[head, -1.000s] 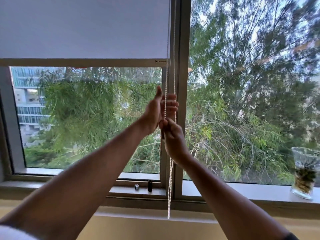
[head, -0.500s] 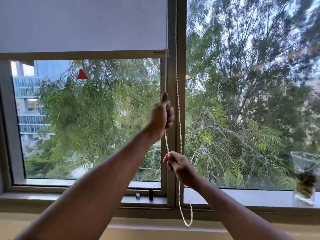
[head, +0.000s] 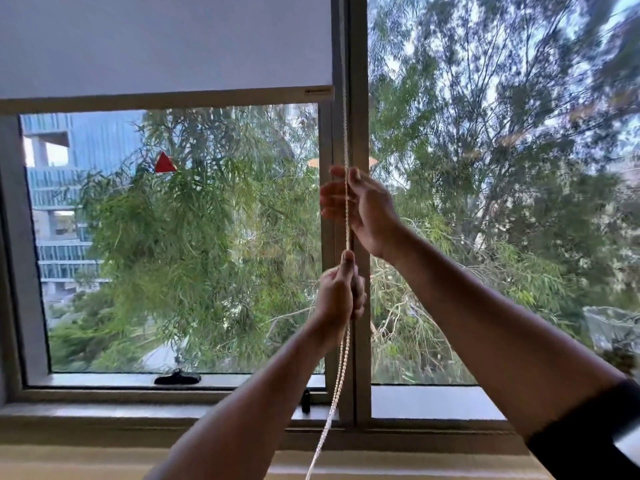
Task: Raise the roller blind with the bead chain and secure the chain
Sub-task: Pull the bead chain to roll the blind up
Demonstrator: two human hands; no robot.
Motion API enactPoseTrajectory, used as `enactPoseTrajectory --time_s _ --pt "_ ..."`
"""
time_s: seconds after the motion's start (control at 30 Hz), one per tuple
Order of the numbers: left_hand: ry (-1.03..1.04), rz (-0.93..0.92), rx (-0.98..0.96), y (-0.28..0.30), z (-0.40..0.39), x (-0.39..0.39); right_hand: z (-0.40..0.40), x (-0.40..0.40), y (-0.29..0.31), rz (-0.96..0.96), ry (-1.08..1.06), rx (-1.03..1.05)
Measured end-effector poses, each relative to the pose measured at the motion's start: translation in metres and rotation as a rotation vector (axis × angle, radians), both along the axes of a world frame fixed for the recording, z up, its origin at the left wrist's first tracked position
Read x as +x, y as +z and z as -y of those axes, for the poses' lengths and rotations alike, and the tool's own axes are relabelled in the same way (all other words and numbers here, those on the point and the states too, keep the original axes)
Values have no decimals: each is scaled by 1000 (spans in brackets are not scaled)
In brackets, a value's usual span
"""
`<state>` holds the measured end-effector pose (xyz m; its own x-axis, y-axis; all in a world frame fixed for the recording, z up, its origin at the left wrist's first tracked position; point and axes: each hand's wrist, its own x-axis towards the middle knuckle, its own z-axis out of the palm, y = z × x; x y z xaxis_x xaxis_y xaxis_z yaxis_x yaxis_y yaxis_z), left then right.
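Note:
The white roller blind (head: pixel 166 46) covers the top of the left window pane, and its bottom bar (head: pixel 166 98) hangs about a fifth of the way down the view. The bead chain (head: pixel 345 133) drops along the centre window post and swings out to the lower left below my hands. My left hand (head: pixel 341 296) is the lower one, fisted tightly on the chain. My right hand (head: pixel 363 209) is just above it, fingers loosely curled round the same chain near the post.
The centre window post (head: pixel 360 81) stands right behind the chain. A black window latch (head: pixel 177 378) and a small dark object (head: pixel 305 400) sit on the lower frame. A glass vase (head: pixel 613 334) stands on the sill (head: pixel 433 403) at the far right.
My left hand has pulled the chain downward. My right hand has gone from below the left hand to above it. The blind's bottom bar sits a little higher.

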<state>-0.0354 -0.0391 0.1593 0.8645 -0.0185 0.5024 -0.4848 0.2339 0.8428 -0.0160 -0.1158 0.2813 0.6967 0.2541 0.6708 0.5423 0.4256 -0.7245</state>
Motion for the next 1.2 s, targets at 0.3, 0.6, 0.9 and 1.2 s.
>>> enactPoseTrajectory --time_s 0.3,0.6,0.9,1.2 --pt "-28 -64 181 -23 -24 0 -19 -5 3 121 -214 82" --pt "155 -18 239 61 -57 10 -23 -7 -41 202 -318 4" --pt "76 136 92 171 -39 -14 -33 -10 -96 376 -409 -165" --pt "90 137 -2 171 -22 -17 -20 1 -106 314 -325 -420"
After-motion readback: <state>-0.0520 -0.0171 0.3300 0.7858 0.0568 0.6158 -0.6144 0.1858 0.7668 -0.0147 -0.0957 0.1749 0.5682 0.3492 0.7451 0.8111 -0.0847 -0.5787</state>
